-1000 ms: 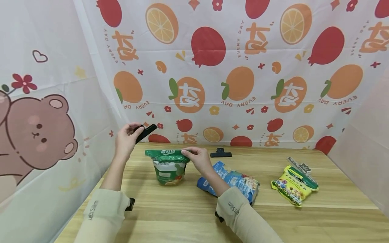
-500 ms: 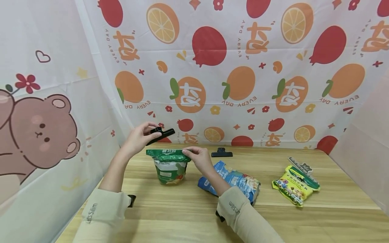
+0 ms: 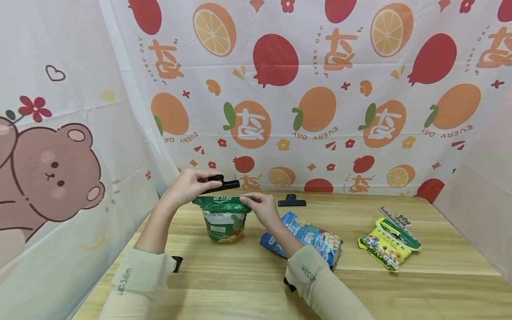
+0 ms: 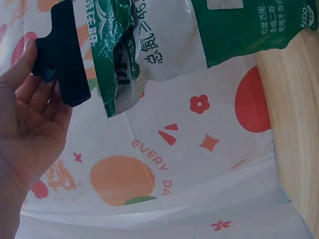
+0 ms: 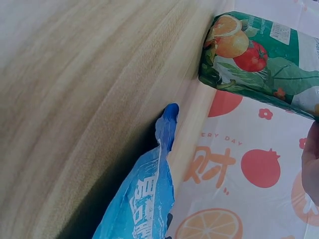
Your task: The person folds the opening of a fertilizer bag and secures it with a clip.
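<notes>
My left hand [image 3: 191,186] pinches a black bag clip [image 3: 229,184] by its handles, just above the folded top of a green and white bag [image 3: 224,222]. In the left wrist view, the clip's long bar [image 4: 70,55] runs alongside the bag's top edge with a narrow gap between them. Thumb and fingers of my right hand [image 3: 262,209] pinch the right end of the bag's folded top. The bag stands upright on the table, its printed fruit and vegetables [image 5: 244,50] showing in the right wrist view.
A blue bag [image 3: 308,238] lies under my right forearm. Behind it on the wooden table [image 3: 224,280] sits another black clip [image 3: 291,201]. To the right lies a yellow and green bag [image 3: 388,246] with a metal-coloured clip [image 3: 400,222] on it. Printed curtains stand behind and left.
My left hand has carried the black clip rightward, then down, from left of the green bag to just over its folded top. The right hand keeps its pinch on the bag.
</notes>
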The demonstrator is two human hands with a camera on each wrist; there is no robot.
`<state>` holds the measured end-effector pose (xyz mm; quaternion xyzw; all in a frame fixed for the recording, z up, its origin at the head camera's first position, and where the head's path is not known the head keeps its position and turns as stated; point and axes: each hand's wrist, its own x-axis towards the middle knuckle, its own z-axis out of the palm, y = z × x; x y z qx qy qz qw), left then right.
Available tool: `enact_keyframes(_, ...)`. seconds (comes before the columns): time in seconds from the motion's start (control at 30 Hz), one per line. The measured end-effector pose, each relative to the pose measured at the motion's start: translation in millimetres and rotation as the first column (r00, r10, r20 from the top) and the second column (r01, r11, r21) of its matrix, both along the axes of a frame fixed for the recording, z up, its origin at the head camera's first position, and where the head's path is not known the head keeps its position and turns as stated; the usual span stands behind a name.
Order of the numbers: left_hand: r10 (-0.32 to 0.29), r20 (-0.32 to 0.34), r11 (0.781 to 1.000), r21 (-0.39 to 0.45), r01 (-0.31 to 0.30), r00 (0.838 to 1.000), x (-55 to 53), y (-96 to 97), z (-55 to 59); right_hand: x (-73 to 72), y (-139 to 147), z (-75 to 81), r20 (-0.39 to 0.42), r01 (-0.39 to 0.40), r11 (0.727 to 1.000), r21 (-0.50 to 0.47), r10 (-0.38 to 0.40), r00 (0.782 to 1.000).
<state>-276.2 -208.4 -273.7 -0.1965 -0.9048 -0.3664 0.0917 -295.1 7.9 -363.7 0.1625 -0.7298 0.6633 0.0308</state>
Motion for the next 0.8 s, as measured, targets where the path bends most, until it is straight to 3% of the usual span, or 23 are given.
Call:
enact_keyframes(0.33,-0.098,0.079,0.995,-0.019,0.1,0.992,-1.1,0.9,-0.5,0.7,0.0,0.3,-0.022,-0.005,1.0,0.004,0.005,1.0)
enact_keyframes(0.8,-0.126,0.084,0.989,-0.067,0.132,0.988,-3.2,1.9,0.5,2.4,3.9,-5.7,-0.042,-0.041,0.999,0.021,0.042,0.998)
